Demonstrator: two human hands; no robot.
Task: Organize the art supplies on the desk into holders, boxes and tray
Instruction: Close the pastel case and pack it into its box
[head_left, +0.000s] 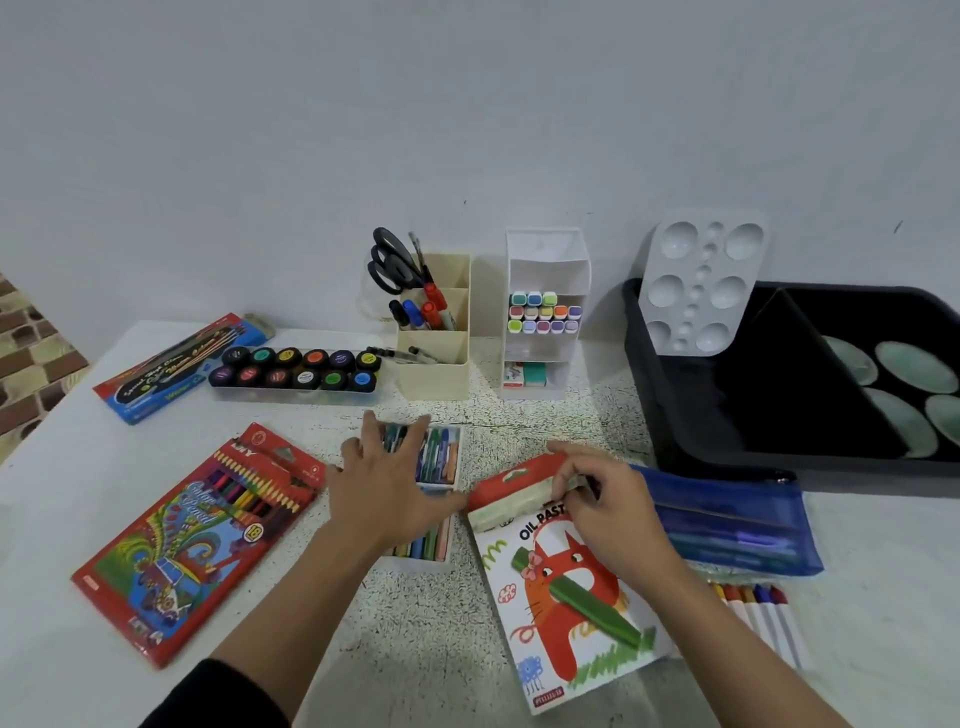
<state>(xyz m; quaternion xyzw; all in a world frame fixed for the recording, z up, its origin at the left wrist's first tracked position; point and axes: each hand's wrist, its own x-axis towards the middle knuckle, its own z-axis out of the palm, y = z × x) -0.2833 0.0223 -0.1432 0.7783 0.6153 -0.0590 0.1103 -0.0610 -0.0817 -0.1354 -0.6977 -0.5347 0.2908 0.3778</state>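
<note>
An open white tray of oil pastels (441, 454) lies at the middle of the desk. My left hand (387, 478) rests flat on it with fingers spread and straight. To its right lies the oil pastel box (566, 597), white with a red cat. My right hand (605, 506) pinches the box's red top flap (519, 480), which is bent upward.
A colour pencil box (202, 540) lies front left, with a brush pack (176, 364) and paint pots (296, 369) behind it. A beige holder (434, 332) and white marker organiser (543, 312) stand at the back. Black tray (800, 384), palette (701, 286), blue pouch (732, 519) and loose markers (758, 608) sit right.
</note>
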